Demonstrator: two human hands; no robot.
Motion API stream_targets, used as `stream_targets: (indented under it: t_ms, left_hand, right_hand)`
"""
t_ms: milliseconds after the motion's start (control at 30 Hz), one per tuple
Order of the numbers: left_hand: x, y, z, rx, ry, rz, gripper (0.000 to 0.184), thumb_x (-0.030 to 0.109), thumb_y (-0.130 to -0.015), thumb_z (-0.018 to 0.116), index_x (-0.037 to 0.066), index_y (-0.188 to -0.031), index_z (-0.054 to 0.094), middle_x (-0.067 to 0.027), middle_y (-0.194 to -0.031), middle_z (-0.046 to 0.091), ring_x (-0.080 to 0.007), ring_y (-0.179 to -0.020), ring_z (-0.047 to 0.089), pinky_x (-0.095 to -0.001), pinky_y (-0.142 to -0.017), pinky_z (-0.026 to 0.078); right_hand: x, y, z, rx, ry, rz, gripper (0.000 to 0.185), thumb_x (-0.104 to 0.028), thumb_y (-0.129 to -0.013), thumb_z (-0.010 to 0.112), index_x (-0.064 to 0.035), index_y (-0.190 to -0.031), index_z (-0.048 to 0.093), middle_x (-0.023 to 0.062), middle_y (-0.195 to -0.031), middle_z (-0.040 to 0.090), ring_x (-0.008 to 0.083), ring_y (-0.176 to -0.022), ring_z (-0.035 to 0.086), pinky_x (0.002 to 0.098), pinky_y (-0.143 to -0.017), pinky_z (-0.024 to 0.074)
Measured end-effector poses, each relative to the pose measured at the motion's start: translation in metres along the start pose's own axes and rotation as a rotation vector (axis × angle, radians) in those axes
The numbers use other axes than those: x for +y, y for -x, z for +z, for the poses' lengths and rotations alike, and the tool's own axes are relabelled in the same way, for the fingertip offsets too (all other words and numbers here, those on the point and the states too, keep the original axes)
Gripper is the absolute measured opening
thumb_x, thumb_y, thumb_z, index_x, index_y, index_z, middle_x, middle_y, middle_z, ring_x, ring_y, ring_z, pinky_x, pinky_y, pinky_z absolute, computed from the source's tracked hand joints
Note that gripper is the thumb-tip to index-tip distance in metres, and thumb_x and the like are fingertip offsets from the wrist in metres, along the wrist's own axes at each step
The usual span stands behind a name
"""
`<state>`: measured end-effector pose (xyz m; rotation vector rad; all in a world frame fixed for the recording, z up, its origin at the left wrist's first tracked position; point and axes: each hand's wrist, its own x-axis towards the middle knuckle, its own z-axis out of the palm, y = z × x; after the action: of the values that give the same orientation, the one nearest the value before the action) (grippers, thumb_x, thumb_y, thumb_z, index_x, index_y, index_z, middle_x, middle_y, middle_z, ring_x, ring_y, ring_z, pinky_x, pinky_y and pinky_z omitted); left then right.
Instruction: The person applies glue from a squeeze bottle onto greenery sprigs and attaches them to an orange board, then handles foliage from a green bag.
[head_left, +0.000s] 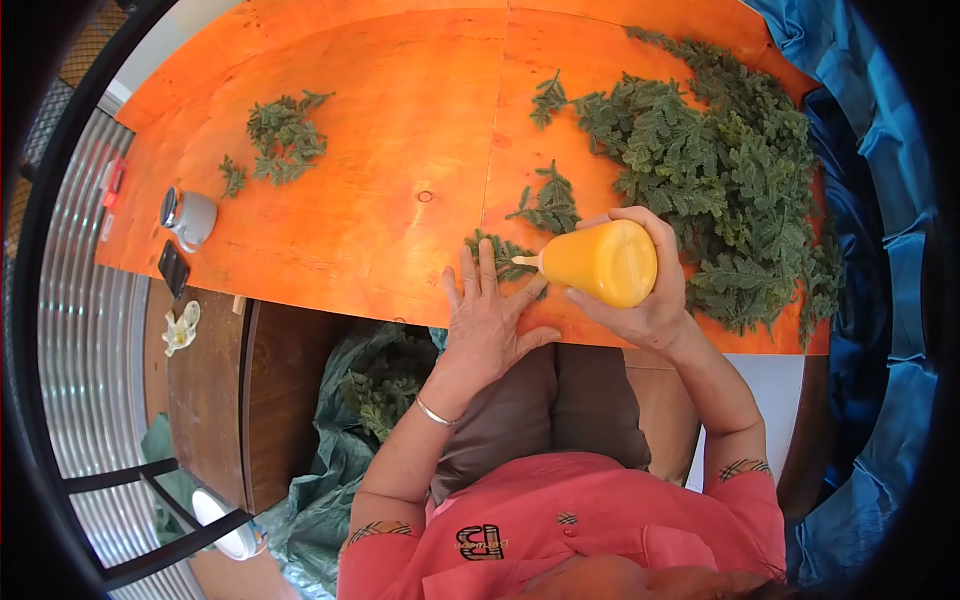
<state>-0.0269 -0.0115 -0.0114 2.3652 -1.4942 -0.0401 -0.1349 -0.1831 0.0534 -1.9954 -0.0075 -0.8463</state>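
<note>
My right hand (655, 290) is wrapped round a yellow squeeze bottle (605, 262), tipped on its side so that its pale nozzle points left. Below the nozzle tip lies a small green sprig (508, 262) on the orange table. My left hand (485, 315) rests with spread fingers at the table's near edge, its fingertips touching the sprig's left side. Whether any glue or liquid leaves the nozzle, I cannot tell. Another sprig (552, 200) lies just beyond the bottle, and a smaller sprig (548, 98) sits farther back.
A big heap of green sprigs (730, 170) covers the table's right side. At the left are a small sprig pile (285, 138), a grey mug (192, 218), a dark phone (174, 268) and a red item (113, 182). Beneath the edge, a green bag (340, 450) holds more greenery.
</note>
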Motion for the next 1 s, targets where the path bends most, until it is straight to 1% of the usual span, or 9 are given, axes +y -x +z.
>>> stream_targets:
  t_ms: [100,400,533,733,833,1000]
  left_hand:
    - [0.0,0.0,0.0,-0.001,-0.011,0.003,0.067,0.068,-0.079,0.057,0.027,-0.133,0.056,-0.0361,-0.149,0.018,-0.0544,-0.138,0.016,-0.0686,-0.104,0.014]
    - [0.002,-0.001,-0.001,0.0,-0.013,0.002,0.065,0.067,-0.081,0.056,0.027,-0.132,0.057,-0.0365,-0.148,0.02,-0.0545,-0.138,0.017,-0.0667,-0.105,0.014]
    - [0.001,0.0,0.0,0.002,-0.007,0.0,0.064,0.067,-0.081,0.057,0.029,-0.132,0.057,-0.0364,-0.148,0.02,-0.0548,-0.138,0.016,-0.0671,-0.105,0.014]
    - [0.002,0.001,-0.001,0.016,0.004,0.003,0.066,0.066,-0.081,0.058,0.027,-0.134,0.054,-0.0364,-0.149,0.018,-0.0553,-0.138,0.016,-0.0674,-0.106,0.015]
    - [0.001,0.001,-0.001,-0.013,-0.013,0.007,0.068,0.066,-0.08,0.058,0.027,-0.136,0.053,-0.0367,-0.149,0.017,-0.0557,-0.138,0.015,-0.0675,-0.106,0.016]
    - [0.0,0.001,-0.002,-0.049,-0.011,0.017,0.075,0.07,-0.075,0.06,0.028,-0.137,0.052,-0.038,-0.149,0.016,-0.057,-0.138,0.014,-0.0678,-0.106,0.016]
  right_hand:
    - [-0.005,0.0,-0.007,-0.098,0.105,-0.065,0.078,0.002,-0.07,0.079,-0.0016,-0.132,0.032,0.0177,-0.119,0.054,0.0239,-0.105,0.06,0.0368,-0.089,0.0519]
    - [-0.005,0.0,-0.001,-0.054,0.052,-0.081,0.078,0.003,-0.07,0.08,-0.0012,-0.132,0.033,0.0176,-0.117,0.056,0.0241,-0.104,0.06,0.0368,-0.089,0.0519]
    - [-0.001,0.004,-0.001,-0.064,0.112,-0.03,0.076,0.002,-0.07,0.08,-0.0008,-0.131,0.034,0.017,-0.117,0.056,0.0234,-0.105,0.06,0.0363,-0.089,0.0518]
    - [-0.012,0.004,-0.012,-0.072,0.163,-0.037,0.074,0.001,-0.07,0.08,-0.0002,-0.129,0.036,0.0156,-0.114,0.058,0.023,-0.102,0.061,0.0359,-0.087,0.0523]
    - [-0.013,0.006,-0.016,-0.077,0.171,-0.034,0.074,0.0,-0.07,0.081,-0.0002,-0.129,0.037,0.0156,-0.113,0.058,0.0231,-0.101,0.062,0.0358,-0.086,0.0525]
    - [-0.019,0.01,-0.021,-0.073,0.156,-0.019,0.074,0.0,-0.07,0.08,-0.0005,-0.129,0.036,0.0155,-0.112,0.058,0.0233,-0.1,0.061,0.0359,-0.086,0.052]
